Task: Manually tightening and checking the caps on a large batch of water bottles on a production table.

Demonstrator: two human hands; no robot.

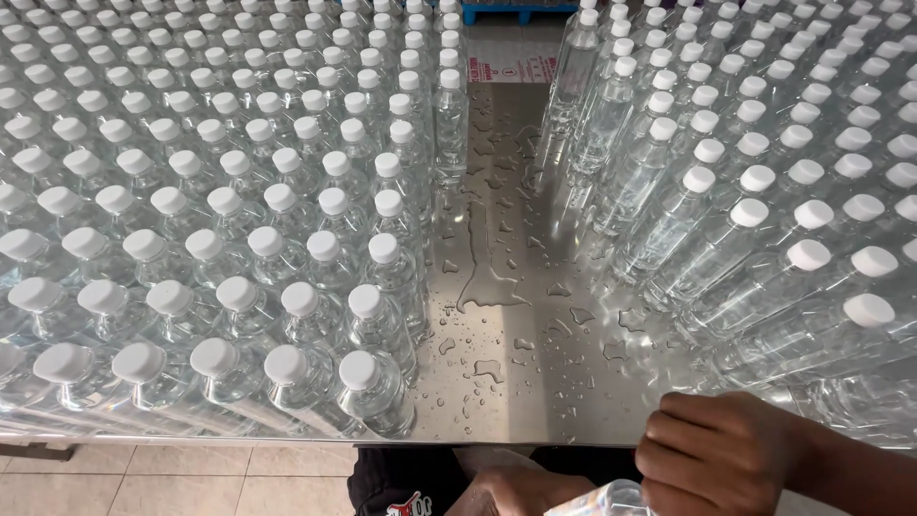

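Note:
A steel table (506, 382) carries several rows of clear water bottles with white caps, one block on the left (191, 239) and one on the right (764, 210). At the bottom edge my right hand (716, 454) is closed around a clear plastic bottle (611, 499) held below the table's front edge. My left hand (516, 492) sits just to its left, low in view and partly cut off, touching the same bottle; its grip is not clear.
A wet lane with water drops and a small puddle (487, 287) runs between the two bottle blocks. Tiled floor (172, 478) shows under the table's front edge. A blue pallet (516, 11) and a white label (506, 65) lie at the far end.

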